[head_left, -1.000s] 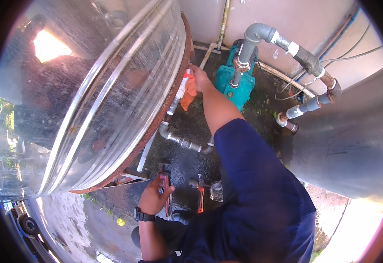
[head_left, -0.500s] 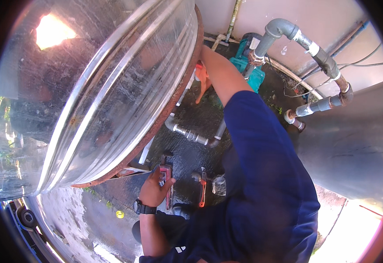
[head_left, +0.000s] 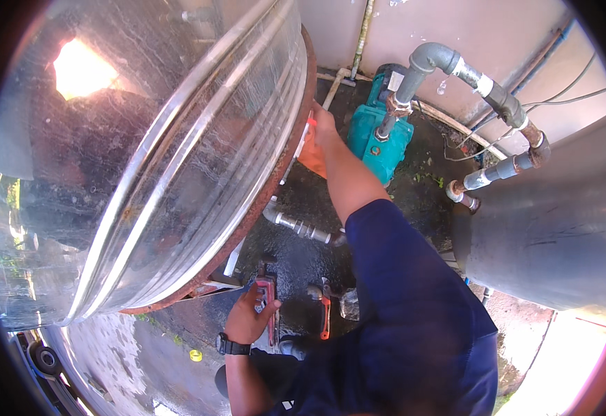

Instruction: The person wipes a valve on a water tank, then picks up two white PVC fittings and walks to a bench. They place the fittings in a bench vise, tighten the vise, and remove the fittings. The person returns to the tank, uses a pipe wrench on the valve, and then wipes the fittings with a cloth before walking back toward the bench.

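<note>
My right hand (head_left: 322,125) reaches to the rusty rim of the large metal tank (head_left: 199,166). It grips a limp orange sheet, cloth or plastic (head_left: 311,154), hanging beside the rim; my fingertips are partly hidden. My left hand (head_left: 247,317), with a black watch at the wrist, is low beside the tank's underside. Its thumb stands apart from the fingers, and it seems to hold nothing. Right beside it, a red pipe wrench (head_left: 271,322) lies on the wet ground. Farther right lies an orange-handled adjustable wrench (head_left: 326,315).
A teal water pump (head_left: 379,142) stands against the wall, with a grey pipe (head_left: 448,59) arching from it to a second metal tank (head_left: 545,222). Grey pipe fittings (head_left: 296,225) lie on the floor between. A yellow tape roll (head_left: 195,356) sits at lower left.
My right arm has shifted left and down, uncovering more of the pump. The orange sheet now hangs broader beside the rim. My left hand keeps its place by the pipe wrench; the view has shifted slightly.
</note>
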Motion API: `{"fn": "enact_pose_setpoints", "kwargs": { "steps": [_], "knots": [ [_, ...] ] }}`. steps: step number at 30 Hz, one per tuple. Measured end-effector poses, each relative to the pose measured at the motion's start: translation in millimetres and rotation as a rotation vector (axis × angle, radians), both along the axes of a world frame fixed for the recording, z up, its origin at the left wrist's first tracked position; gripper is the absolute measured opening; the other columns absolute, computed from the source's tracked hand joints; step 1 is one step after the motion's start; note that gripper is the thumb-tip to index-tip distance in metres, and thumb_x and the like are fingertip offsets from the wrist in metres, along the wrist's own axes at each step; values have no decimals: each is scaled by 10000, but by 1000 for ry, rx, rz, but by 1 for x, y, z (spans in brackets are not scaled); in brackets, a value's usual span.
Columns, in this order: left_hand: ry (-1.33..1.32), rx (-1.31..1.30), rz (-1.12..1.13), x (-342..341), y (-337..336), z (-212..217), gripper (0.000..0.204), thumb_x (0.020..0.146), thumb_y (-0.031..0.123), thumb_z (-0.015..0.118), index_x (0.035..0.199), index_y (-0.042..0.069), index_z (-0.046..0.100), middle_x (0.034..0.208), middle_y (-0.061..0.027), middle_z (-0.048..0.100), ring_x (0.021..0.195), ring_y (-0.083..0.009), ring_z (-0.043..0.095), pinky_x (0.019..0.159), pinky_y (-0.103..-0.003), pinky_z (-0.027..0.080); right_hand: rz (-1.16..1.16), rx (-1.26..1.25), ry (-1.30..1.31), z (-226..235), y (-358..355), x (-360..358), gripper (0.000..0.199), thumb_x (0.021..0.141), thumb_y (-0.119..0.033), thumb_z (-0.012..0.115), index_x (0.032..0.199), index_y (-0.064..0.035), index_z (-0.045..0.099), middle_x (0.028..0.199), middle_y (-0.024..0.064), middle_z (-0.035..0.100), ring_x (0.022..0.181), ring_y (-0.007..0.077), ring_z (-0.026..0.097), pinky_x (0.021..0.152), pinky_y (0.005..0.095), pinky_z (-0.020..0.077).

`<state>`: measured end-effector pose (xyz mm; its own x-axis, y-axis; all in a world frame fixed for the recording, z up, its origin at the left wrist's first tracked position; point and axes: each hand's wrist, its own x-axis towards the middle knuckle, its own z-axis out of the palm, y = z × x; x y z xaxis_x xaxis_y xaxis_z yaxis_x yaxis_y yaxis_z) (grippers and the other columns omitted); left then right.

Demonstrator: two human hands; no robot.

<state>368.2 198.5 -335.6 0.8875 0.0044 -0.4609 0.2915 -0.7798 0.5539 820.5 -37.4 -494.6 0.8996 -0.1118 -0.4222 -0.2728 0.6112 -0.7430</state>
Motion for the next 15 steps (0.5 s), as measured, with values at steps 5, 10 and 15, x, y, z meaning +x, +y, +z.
{"fn": "enact_pose_setpoints", "kwargs": {
  "steps": [5,10,15],
  "knots": [
    [-47,-51,15,5,-2,1,764,856,481,756,1358,-48,528,1085,-266,684,967,-379,693,805,-438,556,-172,-170,-34,-5,12,-3,360,950,-313,678,979,45,693,948,113,711,727,178,649,637,361,507],
    [-46,-44,86,-1,3,4,759,863,468,757,1361,-55,524,1090,-261,682,963,-367,695,799,-436,557,-495,-106,-50,13,-2,1,415,959,-362,657,783,12,698,738,74,667,621,147,634,594,334,517],
    [-44,-35,94,-3,6,3,751,896,432,733,1389,-78,486,1140,-274,664,1005,-366,686,809,-429,556,448,-698,-341,30,-34,7,317,944,-288,662,993,16,736,834,92,709,738,182,659,690,332,534]
  ]
}}
